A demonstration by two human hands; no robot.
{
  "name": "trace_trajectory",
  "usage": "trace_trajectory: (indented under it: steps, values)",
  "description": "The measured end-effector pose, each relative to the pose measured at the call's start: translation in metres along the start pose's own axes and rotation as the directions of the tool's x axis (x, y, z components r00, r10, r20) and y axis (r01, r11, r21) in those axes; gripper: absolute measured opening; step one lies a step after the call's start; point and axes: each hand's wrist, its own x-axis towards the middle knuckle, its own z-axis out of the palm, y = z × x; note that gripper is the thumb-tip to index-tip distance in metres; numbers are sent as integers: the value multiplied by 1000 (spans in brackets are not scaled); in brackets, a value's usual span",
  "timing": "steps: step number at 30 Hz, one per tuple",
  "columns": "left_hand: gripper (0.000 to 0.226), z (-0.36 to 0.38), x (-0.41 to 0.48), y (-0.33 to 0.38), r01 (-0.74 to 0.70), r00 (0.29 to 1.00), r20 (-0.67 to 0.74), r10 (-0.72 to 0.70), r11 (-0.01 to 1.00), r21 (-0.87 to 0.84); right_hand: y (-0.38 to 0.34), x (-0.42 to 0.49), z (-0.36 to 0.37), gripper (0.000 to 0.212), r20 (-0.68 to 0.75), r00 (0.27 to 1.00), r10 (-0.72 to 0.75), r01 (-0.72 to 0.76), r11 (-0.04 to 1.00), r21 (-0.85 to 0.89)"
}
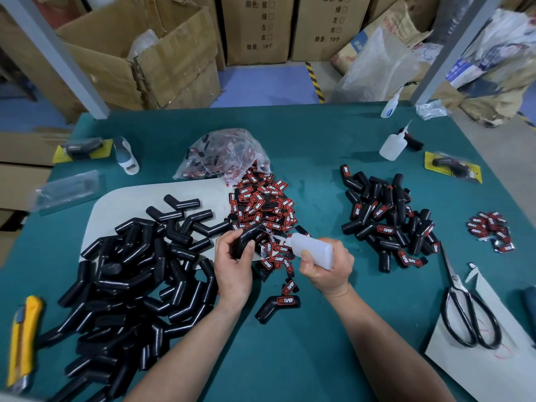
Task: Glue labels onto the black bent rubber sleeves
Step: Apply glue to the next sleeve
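At desk centre, held sleeve (245, 239): one black bent sleeve above the near edge of the label heap (261, 204); its long axis runs from lower left up to the right, upper end towards the bottle's nozzle.
Left hand (233, 266): fingers and thumb curled round the held sleeve.
Right hand (327, 271): wrapped round a glue bottle (311, 249) that lies almost level, nozzle pointing left at the sleeve; whether the tip touches it cannot be told.
Glue bottles: three in all; two spare bottles (393, 146) stand at the far right of the desk (319, 343).
Bare sleeves (130, 271): a big pile on the left, too many to count, lying every way.
Labelled sleeves (388, 221): a smaller pile on the right, uncounted; one single labelled sleeve (277, 307) lies between the forearms, label up, long axis left to right.
Labels: one heap spilling from a clear bag (223, 155), one small cluster (490, 230) far right.
Tools: one pair of scissors (467, 311) right, one yellow knife (23, 338) left.
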Motion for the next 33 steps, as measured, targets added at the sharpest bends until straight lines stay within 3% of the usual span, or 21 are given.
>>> trace_trajectory:
  steps: [19, 33]
  values:
    - [32, -3, -1, 5, 60, 998, 4, -60, 998, -26, 4, 0, -1, 43, 2, 999, 36, -36, 997, 72]
    - [38, -3, -1, 0, 41, 999, 12, -41, 999, -27, 8, -9, 4, 43, 32, 998, 50, -56, 978, 200]
